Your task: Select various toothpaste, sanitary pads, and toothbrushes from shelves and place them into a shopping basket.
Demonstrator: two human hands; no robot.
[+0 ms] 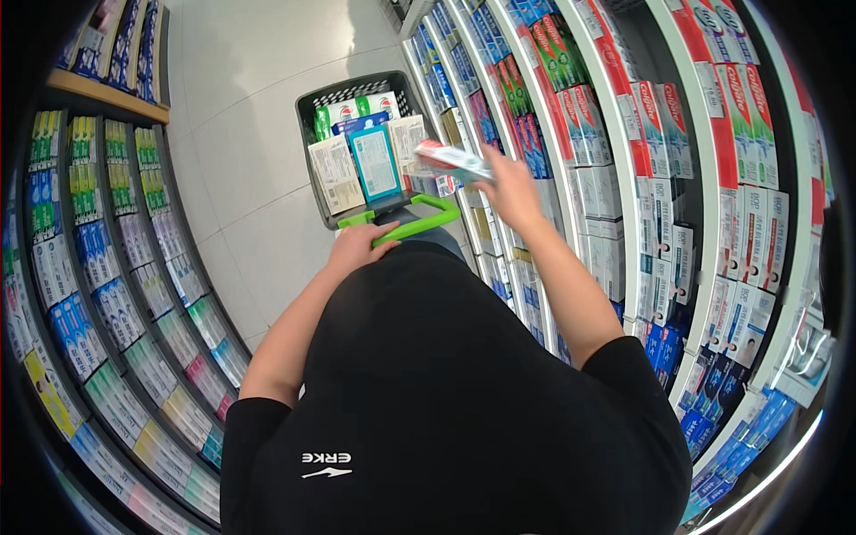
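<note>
My right hand [513,190] is raised in front of the right-hand shelves and grips a long toothpaste box [455,160], white with green and red, held level just over the right rim of a dark shopping cart [307,114]. My left hand [357,245] rests closed on the cart's bright green handle [412,227]. Inside the cart stand several upright boxes, among them a teal-edged one [375,163] and a white one [334,173].
Shelves of toothpaste boxes [678,178] rise on my right, red, white and blue. More shelves of small boxed goods [116,267] curve along my left. A pale tiled floor [241,134] runs down the aisle ahead of the cart.
</note>
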